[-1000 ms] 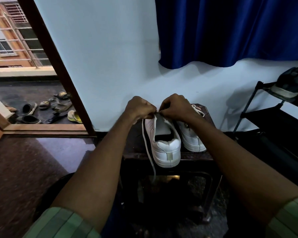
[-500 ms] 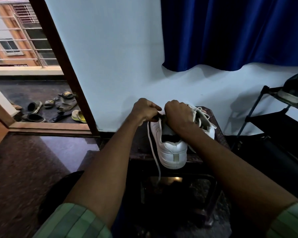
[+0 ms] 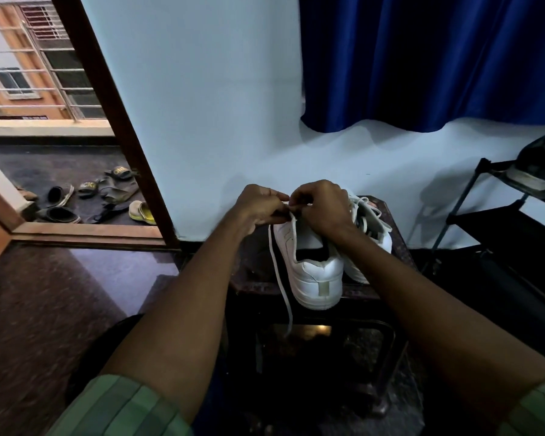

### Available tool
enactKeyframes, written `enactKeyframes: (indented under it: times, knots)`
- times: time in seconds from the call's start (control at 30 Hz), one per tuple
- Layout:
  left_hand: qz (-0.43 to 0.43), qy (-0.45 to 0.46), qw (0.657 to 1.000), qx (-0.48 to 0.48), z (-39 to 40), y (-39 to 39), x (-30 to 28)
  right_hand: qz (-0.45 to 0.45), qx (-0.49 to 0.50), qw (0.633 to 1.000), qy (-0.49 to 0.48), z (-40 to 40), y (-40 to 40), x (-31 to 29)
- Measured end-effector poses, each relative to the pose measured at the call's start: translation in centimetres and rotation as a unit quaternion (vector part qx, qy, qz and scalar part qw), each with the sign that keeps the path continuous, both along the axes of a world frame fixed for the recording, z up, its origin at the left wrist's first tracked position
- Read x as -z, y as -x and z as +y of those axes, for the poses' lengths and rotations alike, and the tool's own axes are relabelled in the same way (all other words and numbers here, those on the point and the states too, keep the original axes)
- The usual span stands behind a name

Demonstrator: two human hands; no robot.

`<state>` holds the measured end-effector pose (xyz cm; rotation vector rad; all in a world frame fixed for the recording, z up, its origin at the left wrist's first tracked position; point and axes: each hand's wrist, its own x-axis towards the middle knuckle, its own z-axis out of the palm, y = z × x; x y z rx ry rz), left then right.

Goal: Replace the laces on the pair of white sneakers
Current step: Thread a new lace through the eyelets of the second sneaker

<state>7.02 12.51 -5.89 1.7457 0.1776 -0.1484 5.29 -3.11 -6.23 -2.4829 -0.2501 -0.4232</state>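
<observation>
Two white sneakers stand on a small dark stool (image 3: 397,228), heels towards me. The near sneaker (image 3: 315,275) is on the left; the second sneaker (image 3: 375,228), still laced, sits behind it to the right. My left hand (image 3: 258,206) and my right hand (image 3: 323,204) meet over the near sneaker's tongue, fingers curled, pinching a white lace (image 3: 280,278). One long end of that lace hangs down past the stool's front edge. The eyelets are hidden under my hands.
A black shoe rack (image 3: 497,228) with a dark shoe on top stands at the right. A blue curtain (image 3: 428,61) hangs on the wall behind. An open doorway at the left shows several sandals (image 3: 92,199) on the floor outside.
The near sneaker's front has been tipped up and the second sneaker shifted right. My hands stay together at the tongue, still pinching the lace.
</observation>
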Motion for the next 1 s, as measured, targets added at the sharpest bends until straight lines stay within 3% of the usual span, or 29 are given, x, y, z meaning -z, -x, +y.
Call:
enactKeyframes:
  times: [0.23,0.37,0.67,0.87,1.0]
  knots:
    - [-0.01,-0.097,0.994,0.042,0.6,-0.1,1.2,0.014,0.049,0.998,0.027,-0.1,-0.4,-0.6]
    - [-0.01,-0.128,0.992,0.011,0.0,0.2,0.7,0.017,0.038,0.998,0.041,0.3,-0.3,-0.7]
    - [-0.042,-0.264,0.964,-0.003,-1.7,1.1,-1.1,0.024,0.025,0.999,-0.007,-0.7,-0.4,-1.2]
    - [0.018,-0.127,0.992,0.009,-0.3,0.6,-0.7,0.041,0.003,0.999,0.006,-0.2,-0.6,-0.5]
    - [0.046,-0.046,0.998,0.018,0.4,0.5,-0.5,0.032,0.026,0.998,-0.048,0.3,-0.7,0.7]
